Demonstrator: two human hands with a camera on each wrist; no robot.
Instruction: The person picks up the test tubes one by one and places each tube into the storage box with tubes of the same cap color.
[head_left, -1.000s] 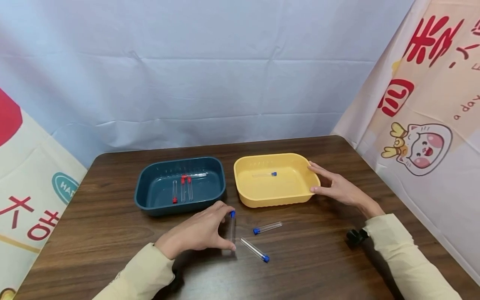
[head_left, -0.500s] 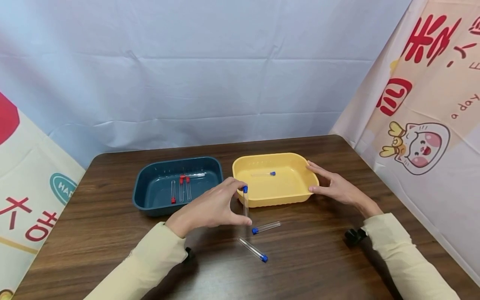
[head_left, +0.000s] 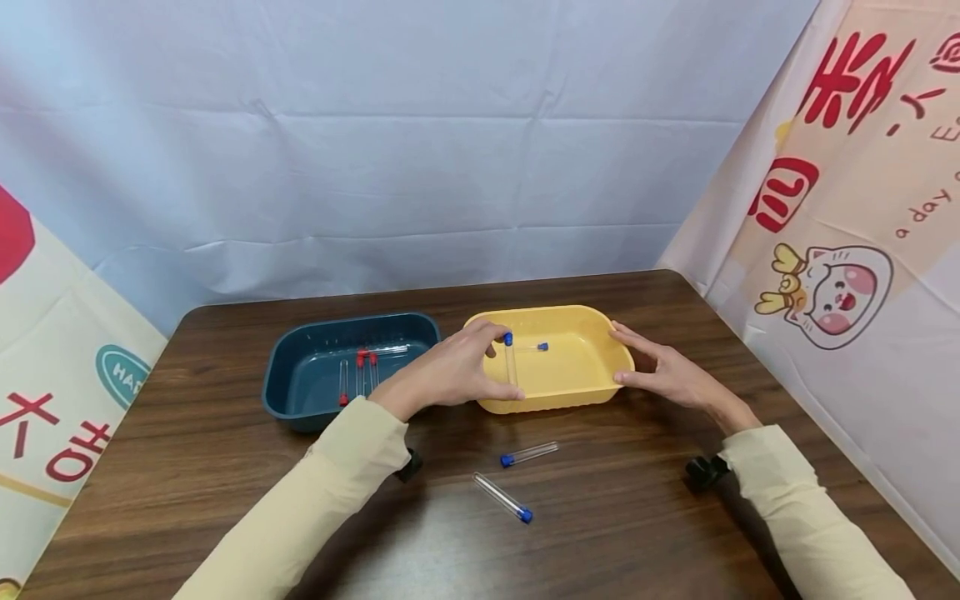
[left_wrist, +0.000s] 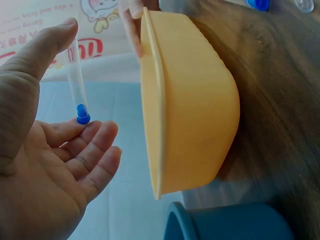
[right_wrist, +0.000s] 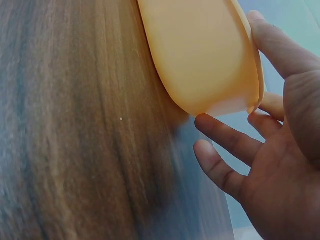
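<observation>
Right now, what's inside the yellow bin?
One blue-capped tube lies in the yellow bin. The left hand, holding another tube, covers part of the bin's left side in head view, so anything there is hidden.

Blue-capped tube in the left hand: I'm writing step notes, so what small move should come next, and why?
I'd probably lower the held tube into the yellow tray: the left hand pinches it higher than the tray, another blue-capped tube lies inside, and the right hand touches the tray's right end.
</observation>
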